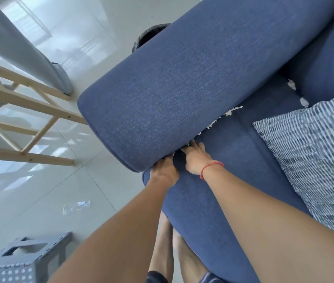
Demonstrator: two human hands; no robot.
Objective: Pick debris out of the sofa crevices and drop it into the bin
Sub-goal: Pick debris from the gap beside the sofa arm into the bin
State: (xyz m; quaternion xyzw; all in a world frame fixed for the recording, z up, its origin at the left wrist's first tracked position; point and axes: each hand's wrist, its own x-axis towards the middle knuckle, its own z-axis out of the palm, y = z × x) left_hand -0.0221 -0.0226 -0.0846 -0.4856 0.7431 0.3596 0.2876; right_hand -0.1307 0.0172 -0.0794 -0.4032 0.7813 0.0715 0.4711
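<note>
White paper scraps (pixel 226 114) line the crevice between the blue sofa's armrest (pixel 172 78) and its seat cushion (pixel 233 160). More scraps (pixel 290 84) lie in the gap by the back cushion. My right hand (pixel 195 158), with a red string on the wrist, reaches into the near end of the crevice, fingertips touching a small scrap (pixel 187 144). My left hand (pixel 164 170) presses at the armrest's front corner, its fingers hidden in the gap. A dark bin (pixel 151 35) peeks out behind the armrest on the floor.
A striped pillow (pixel 313 156) lies on the seat at the right. A wooden rack (pixel 19 119) stands on the glossy tiled floor at the left, and a grey folding stool (pixel 19 260) at the bottom left. A clear wrapper (pixel 76 207) lies on the floor.
</note>
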